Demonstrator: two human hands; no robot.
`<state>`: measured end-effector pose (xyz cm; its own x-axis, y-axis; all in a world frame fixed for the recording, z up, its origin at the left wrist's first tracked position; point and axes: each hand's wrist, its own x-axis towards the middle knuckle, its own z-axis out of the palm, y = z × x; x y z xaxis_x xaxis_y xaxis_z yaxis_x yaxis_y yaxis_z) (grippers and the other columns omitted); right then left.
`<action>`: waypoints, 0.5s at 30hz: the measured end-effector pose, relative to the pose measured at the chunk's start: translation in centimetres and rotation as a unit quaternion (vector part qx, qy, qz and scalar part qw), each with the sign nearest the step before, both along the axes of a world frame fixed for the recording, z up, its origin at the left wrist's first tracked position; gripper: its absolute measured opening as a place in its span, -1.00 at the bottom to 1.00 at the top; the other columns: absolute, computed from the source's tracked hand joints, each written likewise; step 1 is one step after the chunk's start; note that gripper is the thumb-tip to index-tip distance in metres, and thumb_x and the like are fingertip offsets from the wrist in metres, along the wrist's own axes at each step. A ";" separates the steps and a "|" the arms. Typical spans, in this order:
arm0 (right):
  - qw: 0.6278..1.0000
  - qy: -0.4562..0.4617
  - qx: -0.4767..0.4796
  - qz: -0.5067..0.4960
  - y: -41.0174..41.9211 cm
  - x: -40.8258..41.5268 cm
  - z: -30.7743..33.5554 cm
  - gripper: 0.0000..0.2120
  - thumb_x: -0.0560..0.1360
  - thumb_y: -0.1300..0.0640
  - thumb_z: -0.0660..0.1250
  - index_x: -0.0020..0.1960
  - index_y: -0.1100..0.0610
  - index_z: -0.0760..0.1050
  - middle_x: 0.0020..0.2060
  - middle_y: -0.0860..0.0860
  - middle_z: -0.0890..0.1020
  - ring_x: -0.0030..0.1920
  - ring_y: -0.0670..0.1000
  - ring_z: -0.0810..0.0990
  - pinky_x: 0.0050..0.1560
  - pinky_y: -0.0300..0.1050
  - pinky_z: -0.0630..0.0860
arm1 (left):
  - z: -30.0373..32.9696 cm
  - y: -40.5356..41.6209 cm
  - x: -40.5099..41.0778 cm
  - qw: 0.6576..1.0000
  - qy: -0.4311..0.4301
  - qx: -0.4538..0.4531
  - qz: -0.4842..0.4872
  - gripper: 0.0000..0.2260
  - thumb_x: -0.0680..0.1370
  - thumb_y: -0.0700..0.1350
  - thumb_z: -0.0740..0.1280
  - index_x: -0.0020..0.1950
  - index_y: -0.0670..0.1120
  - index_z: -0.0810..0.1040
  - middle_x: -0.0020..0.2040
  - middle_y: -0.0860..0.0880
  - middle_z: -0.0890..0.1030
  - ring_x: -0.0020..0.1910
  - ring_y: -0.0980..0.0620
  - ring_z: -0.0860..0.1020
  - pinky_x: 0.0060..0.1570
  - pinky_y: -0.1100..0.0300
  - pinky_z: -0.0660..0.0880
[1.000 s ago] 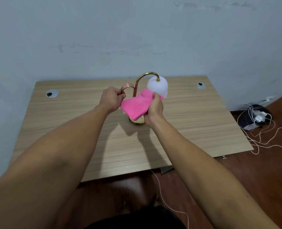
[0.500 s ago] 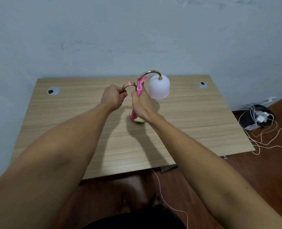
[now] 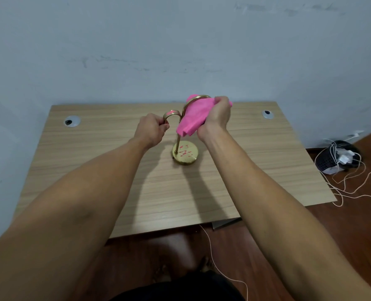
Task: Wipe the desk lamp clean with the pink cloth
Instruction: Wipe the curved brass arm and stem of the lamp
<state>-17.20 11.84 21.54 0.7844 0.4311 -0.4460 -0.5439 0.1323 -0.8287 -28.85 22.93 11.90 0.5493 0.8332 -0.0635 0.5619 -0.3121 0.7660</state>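
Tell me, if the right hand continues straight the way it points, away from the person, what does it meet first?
Probably only the wall behind the table. The right hand holds the pink cloth over the lamp's top; depth is unclear.

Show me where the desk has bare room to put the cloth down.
Bare desk: the wide left stretch below the left grommet, and the right stretch below the right grommet. Crowded: the middle, around the lamp base and both hands.
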 end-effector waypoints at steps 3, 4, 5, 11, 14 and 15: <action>0.991 -0.120 -0.055 0.027 -0.2 -1.0 -0.6 -0.80 0.54 0.07 0.18 -0.22 0.11 0.44 -0.27 0.03 0.52 -0.23 0.06 0.52 -0.17 -0.09 0.47 | 0.0 0.1 0.1 1.000 -0.001 -0.002 0.001 -0.84 0.57 -0.14 0.38 -0.20 -0.06 0.67 -0.36 -0.09 0.56 -0.36 -0.04 0.46 -0.22 0.20 0.39; 0.976 -0.188 -0.089 0.064 -0.4 -1.7 -1.2 -0.73 0.58 0.10 0.14 -0.28 0.11 0.40 -0.35 0.00 0.47 -0.32 0.02 0.45 -0.24 -0.11 0.41 | 0.1 0.1 0.1 1.000 0.000 -0.003 0.003 -0.84 0.58 -0.13 0.38 -0.20 -0.05 0.67 -0.36 -0.08 0.55 -0.37 -0.03 0.46 -0.22 0.21 0.38; 0.953 -0.255 -0.118 0.114 -0.7 -2.3 -1.9 -0.70 0.61 0.12 0.12 -0.29 0.11 0.34 -0.40 -0.02 0.40 -0.37 0.01 0.37 -0.30 -0.10 0.34 | 0.1 0.1 0.0 1.000 0.002 -0.002 0.005 -0.83 0.58 -0.13 0.38 -0.21 -0.05 0.66 -0.36 -0.08 0.56 -0.37 -0.02 0.46 -0.21 0.21 0.38; 0.932 -0.228 -0.207 0.189 -1.9 -1.6 -4.1 -0.68 0.64 -0.01 0.06 -0.08 0.13 0.50 -0.25 0.01 0.54 -0.14 0.10 0.54 -0.09 -0.01 0.46 | 0.1 -0.1 -0.2 1.000 0.000 0.007 -0.004 -0.84 0.58 -0.14 0.38 -0.18 -0.09 0.69 -0.33 -0.11 0.58 -0.32 -0.05 0.47 -0.21 0.19 0.37; 0.989 -0.117 -0.091 -0.018 -2.2 -1.0 -3.1 -0.68 0.56 -0.04 0.06 -0.09 0.11 0.51 -0.19 0.04 0.59 -0.08 0.16 0.63 -0.12 0.02 0.56 | 0.1 -0.2 -0.1 1.000 0.002 0.004 0.002 -0.84 0.58 -0.14 0.38 -0.15 -0.11 0.70 -0.36 -0.08 0.54 -0.33 -0.06 0.46 -0.22 0.19 0.37; 0.985 -0.140 -0.063 -0.080 -2.4 -0.7 -2.8 -0.69 0.51 -0.05 0.07 -0.14 0.11 0.49 -0.21 0.04 0.57 -0.10 0.16 0.63 -0.14 0.05 0.57 | 0.1 -0.1 -0.1 1.000 0.003 0.003 0.003 -0.85 0.58 -0.14 0.38 -0.14 -0.12 0.70 -0.36 -0.08 0.54 -0.33 -0.06 0.46 -0.22 0.19 0.37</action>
